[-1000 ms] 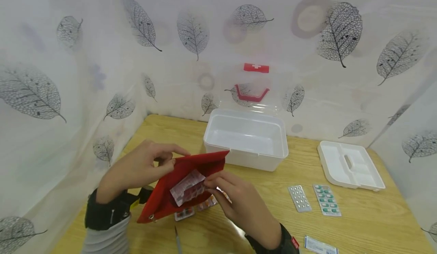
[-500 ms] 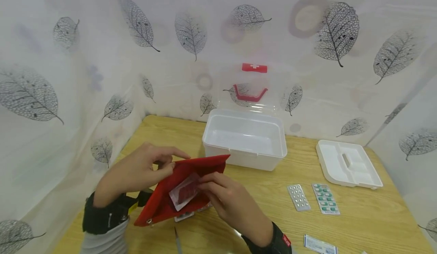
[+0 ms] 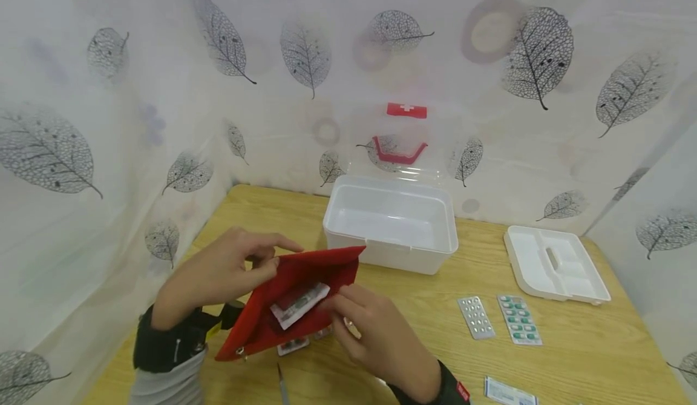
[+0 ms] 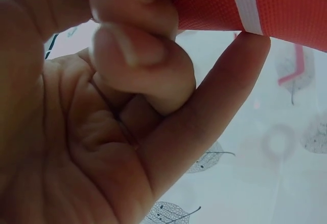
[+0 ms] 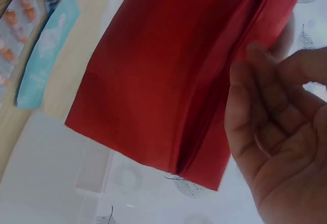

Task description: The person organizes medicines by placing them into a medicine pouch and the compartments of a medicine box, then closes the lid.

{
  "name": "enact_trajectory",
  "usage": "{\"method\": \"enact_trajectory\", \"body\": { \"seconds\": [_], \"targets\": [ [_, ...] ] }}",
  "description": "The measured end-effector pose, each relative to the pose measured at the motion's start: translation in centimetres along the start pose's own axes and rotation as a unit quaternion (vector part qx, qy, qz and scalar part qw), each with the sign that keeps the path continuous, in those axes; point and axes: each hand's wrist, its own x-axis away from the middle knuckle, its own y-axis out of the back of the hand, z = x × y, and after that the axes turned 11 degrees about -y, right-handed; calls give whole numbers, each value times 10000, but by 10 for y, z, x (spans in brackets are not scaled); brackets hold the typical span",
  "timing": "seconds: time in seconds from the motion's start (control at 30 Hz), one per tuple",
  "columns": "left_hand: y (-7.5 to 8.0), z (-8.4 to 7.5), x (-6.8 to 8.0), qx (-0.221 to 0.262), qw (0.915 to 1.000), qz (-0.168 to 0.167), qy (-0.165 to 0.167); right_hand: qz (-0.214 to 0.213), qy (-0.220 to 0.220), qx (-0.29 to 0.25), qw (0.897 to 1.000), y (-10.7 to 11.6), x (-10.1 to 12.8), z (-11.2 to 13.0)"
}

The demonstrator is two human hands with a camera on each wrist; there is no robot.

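Observation:
My left hand (image 3: 220, 275) grips the upper left edge of a red fabric pouch (image 3: 242, 332), tilted with its mouth gaping. In the left wrist view, the straight index finger (image 4: 219, 101) touches the pouch's edge beside a white stripe. A small white-edged packet (image 3: 301, 306) lies inside the pouch. My right hand (image 3: 376, 326) is at the right side of the mouth, its fingers loosely bent and fingertips right at the opening; nothing shows between them. The right wrist view has the pouch's outer side (image 5: 148, 81) next to this hand.
Behind the pouch stands an open white first-aid box (image 3: 392, 253). A white divided tray (image 3: 530, 266), silver blister pack (image 3: 476, 317), green capsule pack (image 3: 520, 320) and flat packet (image 3: 509, 391) lie right. Under the pouch are another blister pack (image 3: 293, 345) and a slim pointed tool (image 3: 283, 387).
My right hand has drawn back from inside the pouch toward its right edge, letting go of the packet, which now lies at a different angle inside. The left hand holds nearly still.

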Motion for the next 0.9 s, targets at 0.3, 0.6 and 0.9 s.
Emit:
{"method": "enact_trajectory", "body": {
  "seconds": [0.3, 0.6, 0.9],
  "targets": [
    [2, 2, 3, 0, 9993, -111, 346, 1912, 833, 376, 9773, -16, 12, 10],
    [3, 5, 3, -354, 9982, -141, 457, 3120, 858, 314, 9457, -69, 21, -2],
    [3, 5, 4, -354, 9984, -123, 433, 3492, 792, 584, 9319, -99, 27, -3]
  ]
}}
